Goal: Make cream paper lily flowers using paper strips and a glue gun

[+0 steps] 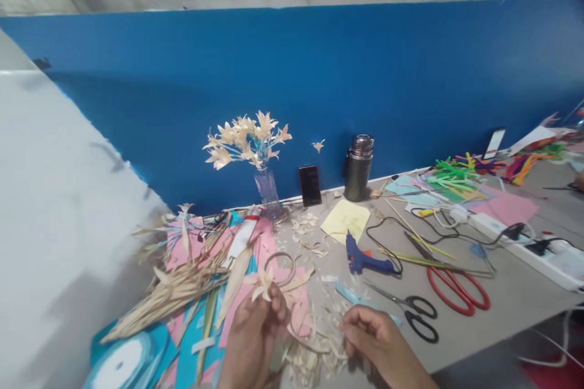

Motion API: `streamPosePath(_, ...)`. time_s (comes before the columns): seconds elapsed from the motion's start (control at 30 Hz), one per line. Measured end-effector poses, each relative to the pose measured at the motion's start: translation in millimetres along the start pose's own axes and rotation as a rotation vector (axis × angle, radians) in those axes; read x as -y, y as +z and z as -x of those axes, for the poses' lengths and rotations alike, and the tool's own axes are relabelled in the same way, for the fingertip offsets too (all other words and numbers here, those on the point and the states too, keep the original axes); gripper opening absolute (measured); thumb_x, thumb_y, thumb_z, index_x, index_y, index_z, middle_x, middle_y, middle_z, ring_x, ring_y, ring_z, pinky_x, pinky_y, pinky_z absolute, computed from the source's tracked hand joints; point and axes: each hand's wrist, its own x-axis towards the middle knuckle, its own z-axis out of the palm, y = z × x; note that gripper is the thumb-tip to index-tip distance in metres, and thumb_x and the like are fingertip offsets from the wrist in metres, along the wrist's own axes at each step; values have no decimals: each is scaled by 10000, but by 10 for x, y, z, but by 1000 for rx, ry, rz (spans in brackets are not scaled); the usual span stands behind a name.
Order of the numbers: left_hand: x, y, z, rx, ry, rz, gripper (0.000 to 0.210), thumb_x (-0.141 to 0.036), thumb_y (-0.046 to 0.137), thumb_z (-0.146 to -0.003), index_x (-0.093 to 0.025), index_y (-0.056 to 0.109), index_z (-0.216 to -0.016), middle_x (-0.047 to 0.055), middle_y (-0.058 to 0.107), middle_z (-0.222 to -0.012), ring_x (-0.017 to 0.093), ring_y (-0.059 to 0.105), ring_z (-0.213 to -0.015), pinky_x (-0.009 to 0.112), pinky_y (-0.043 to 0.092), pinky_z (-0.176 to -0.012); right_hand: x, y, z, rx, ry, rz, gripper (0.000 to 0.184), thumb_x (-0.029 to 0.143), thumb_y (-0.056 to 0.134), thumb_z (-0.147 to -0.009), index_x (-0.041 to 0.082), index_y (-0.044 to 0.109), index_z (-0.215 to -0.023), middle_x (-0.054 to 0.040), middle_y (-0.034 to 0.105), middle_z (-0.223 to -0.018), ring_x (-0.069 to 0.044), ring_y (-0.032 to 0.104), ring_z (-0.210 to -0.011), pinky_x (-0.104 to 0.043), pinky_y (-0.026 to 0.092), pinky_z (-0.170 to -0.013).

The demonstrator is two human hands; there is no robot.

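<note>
Pale flowers [246, 127] look done in a vase [267, 191] at the bench [506, 298]'s back edge, the left hand [258, 316]'s grip holds a single flower [263, 285] near the front, the right hand [374, 334] is curled, on what I can't tell, and dry strips [173, 285] seem unused.

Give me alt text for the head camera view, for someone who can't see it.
A left hand holds a small cream flower with pointed petals over a scrap-strewn grey table, the right hand nearby. Behind stands a clear vase of similar flowers; a blue glue gun, black-handled scissors and red-handled scissors lie to the right.
</note>
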Motion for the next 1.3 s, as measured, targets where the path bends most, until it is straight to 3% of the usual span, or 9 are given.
streamPosePath(0.13, 3, 2, -28, -35, 45, 14, 496, -431, 957, -570, -167, 545, -652, -15, 529, -631, 110, 494, -598, 240, 446, -583, -75, 104, -99, -28, 5, -2, 459, 653, 668, -786, 199, 625, -743, -22, 660, -597, -107, 410, -453, -250, 322, -484)
streamPosePath(0.37, -101, 194, -196, 182, 21, -4, 455, -400, 945, -606, -155, 562, -602, -4, 525, -622, 100, 459, -558, 234, 374, -521, 200, -105, -239, -240, -162, 15, 381, 572, 701, -796, 207, 633, -711, 20, 496, -635, -147, 445, -602, -266, 383, -581)
streamPosePath(0.5, -115, 339, -250, 289, -24, 44, 452, -392, 948, -603, -157, 562, -612, -5, 518, -645, 97, 449, -573, 217, 361, -498, 354, -224, -200, -225, -161, 3, 371, 577, 680, -832, 208, 657, -806, 30, 473, -664, -129, 383, -579, -257, 341, -547)
streamPosePath(0.7, -108, 481, -180, 322, -20, 79, 416, -344, 964, -583, -157, 607, -685, 5, 550, -725, 111, 500, -641, 221, 401, -522, 267, -68, -93, -149, -129, -20, 423, 615, 693, -796, 200, 629, -749, 31, 448, -628, -130, 366, -571, -259, 326, -536)
streamPosePath(0.9, -47, 273, -180, 233, -44, -57, 431, -334, 978, -529, -146, 677, -776, 17, 619, -731, 100, 525, -605, 213, 408, -538, 213, 23, 63, -92, -101, 0, 396, 592, 691, -810, 202, 647, -763, 34, 466, -615, -123, 380, -549, -253, 315, -521)
streamPosePath(1.03, -56, -1, -290, 160, 33, -368, 380, -339, 953, -535, -151, 671, -707, 0, 617, -610, 89, 479, -524, 215, 389, -530, 158, 12, 127, -95, -103, -21, 391, 573, 688, -820, 189, 641, -762, 19, 508, -653, -125, 421, -582, -250, 342, -540)
streamPosePath(1.1, -94, -101, -331, 124, 73, -519, 330, -355, 915, -580, -157, 701, -734, 10, 632, -587, 127, 543, -569, 231, 415, -566, 138, -4, 132, -113, -107, -26, 389, 566, 678, -828, 186, 638, -757, 20, 509, -646, -125, 431, -579, -251, 354, -545)
streamPosePath(1.2, -195, -149, -366, 118, 121, -686, 293, -409, 847, -645, -153, 729, -724, 26, 657, -597, 154, 579, -612, 252, 430, -600, 148, -58, 140, -157, -131, -7, 371, 544, 675, -834, 181, 650, -763, 18, 525, -636, -126, 447, -574, -254, 369, -556)
streamPosePath(1.3, -311, -72, -433, 132, 131, -770, 257, -384, 822, -650, -152, 730, -710, 17, 659, -606, 140, 558, -588, 254, 420, -586, 175, -160, 151, -201, -148, 20, 342, 511, 684, -831, 176, 671, -767, 12, 547, -639, -129, 457, -577, -258, 378, -565)
